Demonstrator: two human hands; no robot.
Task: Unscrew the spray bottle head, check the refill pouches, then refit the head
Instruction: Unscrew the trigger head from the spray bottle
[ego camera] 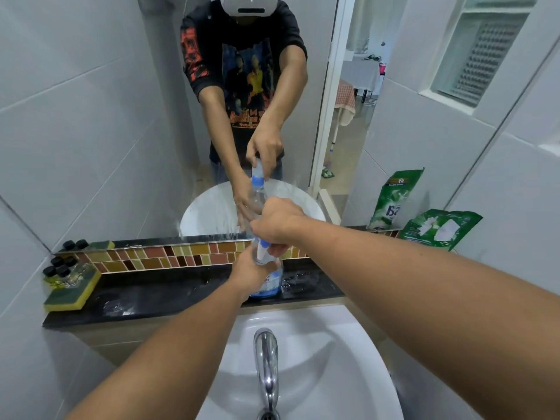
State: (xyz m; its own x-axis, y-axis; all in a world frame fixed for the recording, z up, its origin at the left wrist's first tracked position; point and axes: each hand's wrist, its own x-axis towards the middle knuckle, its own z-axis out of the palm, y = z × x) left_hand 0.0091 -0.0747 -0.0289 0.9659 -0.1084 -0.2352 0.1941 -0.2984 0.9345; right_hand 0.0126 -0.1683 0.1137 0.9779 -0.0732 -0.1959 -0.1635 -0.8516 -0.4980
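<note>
Black ledge [157, 301] behind the sink [348, 344], tap [266, 359] in front centre. Left end of ledge: yellow-green sponge [71, 294] with a cluster of small black-capped jars [60, 269] just behind it. Right end: one green refill pouch [441, 227] leaning against the mirror [121, 116], its twin visible only as a reflection. Strip of brown and tan tiles [169, 256] runs along the mirror base. Nothing blocks the reach; both forearms pass over the tap.

Spray bottle [268, 283] stands upright on the ledge, centre, just behind the sink: clear body, blue label, liquid inside. Left hand [250, 274] is wrapped around the body, fingers clenched on it. Right hand [277, 225] grips the white and blue spray head [262, 248] from above, fingers closed around it. Head sits on the neck; can't tell if it's loosened
</note>
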